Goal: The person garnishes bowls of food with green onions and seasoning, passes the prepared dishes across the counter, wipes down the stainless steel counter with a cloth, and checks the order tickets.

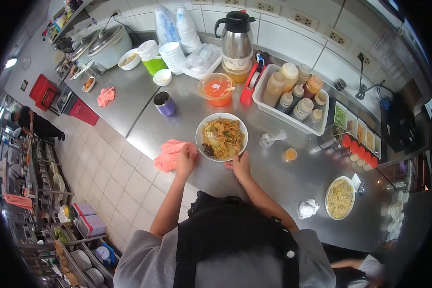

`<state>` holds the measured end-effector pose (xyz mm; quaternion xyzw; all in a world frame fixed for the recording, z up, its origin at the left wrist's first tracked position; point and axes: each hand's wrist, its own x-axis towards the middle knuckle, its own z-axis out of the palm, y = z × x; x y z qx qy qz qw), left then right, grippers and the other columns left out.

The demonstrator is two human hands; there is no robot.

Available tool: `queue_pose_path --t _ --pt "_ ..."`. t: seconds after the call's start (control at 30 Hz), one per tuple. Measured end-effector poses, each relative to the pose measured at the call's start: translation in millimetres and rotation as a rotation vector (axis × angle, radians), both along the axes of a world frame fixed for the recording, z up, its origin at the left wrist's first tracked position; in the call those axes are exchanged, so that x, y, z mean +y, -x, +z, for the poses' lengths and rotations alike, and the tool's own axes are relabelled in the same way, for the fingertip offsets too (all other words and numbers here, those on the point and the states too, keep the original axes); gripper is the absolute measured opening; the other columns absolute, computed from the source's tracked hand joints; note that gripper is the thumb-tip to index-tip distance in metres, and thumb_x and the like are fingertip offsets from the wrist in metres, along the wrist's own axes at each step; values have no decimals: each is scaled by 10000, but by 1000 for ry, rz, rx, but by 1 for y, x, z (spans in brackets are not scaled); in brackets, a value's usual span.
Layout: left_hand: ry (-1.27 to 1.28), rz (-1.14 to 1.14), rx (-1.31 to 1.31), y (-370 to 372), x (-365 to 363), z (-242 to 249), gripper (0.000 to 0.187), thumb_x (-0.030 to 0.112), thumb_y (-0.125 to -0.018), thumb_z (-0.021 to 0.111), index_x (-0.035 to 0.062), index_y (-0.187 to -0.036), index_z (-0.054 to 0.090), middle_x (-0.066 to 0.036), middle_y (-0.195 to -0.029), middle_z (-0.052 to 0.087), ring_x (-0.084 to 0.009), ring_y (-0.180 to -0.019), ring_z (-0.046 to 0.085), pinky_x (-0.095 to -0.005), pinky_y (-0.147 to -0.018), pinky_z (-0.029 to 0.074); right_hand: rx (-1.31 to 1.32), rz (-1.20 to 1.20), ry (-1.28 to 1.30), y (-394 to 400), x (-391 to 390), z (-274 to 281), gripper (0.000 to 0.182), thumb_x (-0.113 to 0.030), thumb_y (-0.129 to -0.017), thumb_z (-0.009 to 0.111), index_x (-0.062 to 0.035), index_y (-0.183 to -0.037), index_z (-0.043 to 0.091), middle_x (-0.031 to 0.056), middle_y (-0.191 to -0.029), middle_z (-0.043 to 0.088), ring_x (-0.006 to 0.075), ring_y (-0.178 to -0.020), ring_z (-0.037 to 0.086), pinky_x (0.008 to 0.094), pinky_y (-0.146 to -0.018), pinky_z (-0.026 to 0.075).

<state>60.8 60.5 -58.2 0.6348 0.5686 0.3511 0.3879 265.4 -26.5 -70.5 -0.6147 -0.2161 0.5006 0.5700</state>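
A white bowl [246, 127] of stir-fried noodles [222, 138] stands on the steel counter in front of me. My right hand [240, 166] has hold of its near rim, thumb at the edge and fingers low against the side. Left of the bowl, my left hand [186, 162] grips a pink cloth [167, 154], which lies bunched at the counter's front edge. Some of the left fingers are hidden in the cloth. Beyond the bowl are an orange tub [217, 91] with a spoon and a purple tumbler [164, 103].
A white basket [293, 121] of sauce bottles stands behind on the right. A plate of yellow food [340, 198], crumpled plastic [273, 138] and a small orange cup [290, 154] are also right. A steel jug [237, 36] stands at the wall. Another person [369, 271] is at lower right.
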Motion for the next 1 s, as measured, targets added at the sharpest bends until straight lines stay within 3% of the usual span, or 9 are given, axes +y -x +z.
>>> queue_pose_path --t 0.07,0.2,0.27,0.37,0.5,0.6,0.77,0.93,1.0 --pt "-25 18 21 -20 -2 9 53 6 -809 612 -9 -853 588 -123 -821 628 -222 -744 630 -319 -698 496 -44 -16 -12 0 -6 -11 261 -120 -965 386 37 -1163 317 204 -1013 572 265 -719 680 325 -582 591" --pt "-93 -73 0 -29 11 -17 77 9 -788 627 -4 -838 570 -113 -762 620 -227 -732 633 -330 -665 499 -159 -8 -46 -4 -8 -22 244 -97 -954 390 48 -1145 345 186 -936 600 241 -665 673 317 -553 586" --pt "-185 -5 140 -40 11 4 152 9 -771 631 4 -884 530 -110 -759 618 -242 -722 640 -348 -639 503 -219 -11 -48 -6 -7 -22 233 -86 -944 400 53 -1127 366 180 -896 607 231 -643 669 312 -536 576" --pt "-229 40 143 -41 33 -6 235 10 -755 625 13 -943 484 -104 -755 631 -260 -696 643 -366 -621 504 -327 -28 -32 -5 -7 -22 219 -74 -922 426 61 -1093 402 174 -837 617 215 -612 662 305 -508 554" --pt "-232 -20 232 -41 59 0 286 14 -749 620 15 -990 466 -104 -738 646 -265 -677 649 -365 -619 508 -383 -54 -47 -9 -4 -27 217 -79 -897 470 67 -1053 434 169 -778 625 210 -580 653 300 -489 529" --pt "-195 -123 252 -38 85 -4 316 42 -754 664 17 -1011 481 -97 -730 646 -221 -662 641 -333 -623 507 -359 -11 -83 -17 -6 -21 234 -81 -896 477 74 -1064 430 169 -788 633 207 -567 649 301 -496 532" --pt "-103 -343 413 -49 114 17 370 30 -653 709 18 -966 511 -142 -725 661 -288 -690 668 -376 -626 518 -364 99 -56 -34 -7 -23 261 -88 -887 488 81 -1076 425 178 -815 634 212 -579 654 309 -513 538" --pt "-168 -468 452 -67 145 11 367 56 -661 713 9 -977 530 -151 -742 662 -287 -712 672 -375 -633 516 -359 165 -66 -54 -8 -7 299 -116 -884 499 81 -1099 433 186 -856 636 209 -611 662 319 -545 545" --pt "-229 -535 481 -75 145 11 377 88 -670 713 6 -990 532 -146 -748 666 -271 -708 675 -365 -626 515 -363 313 -43 -73 -5 -4 357 -160 -905 498 68 -1174 443 160 -893 640 197 -697 669 311 -617 550"
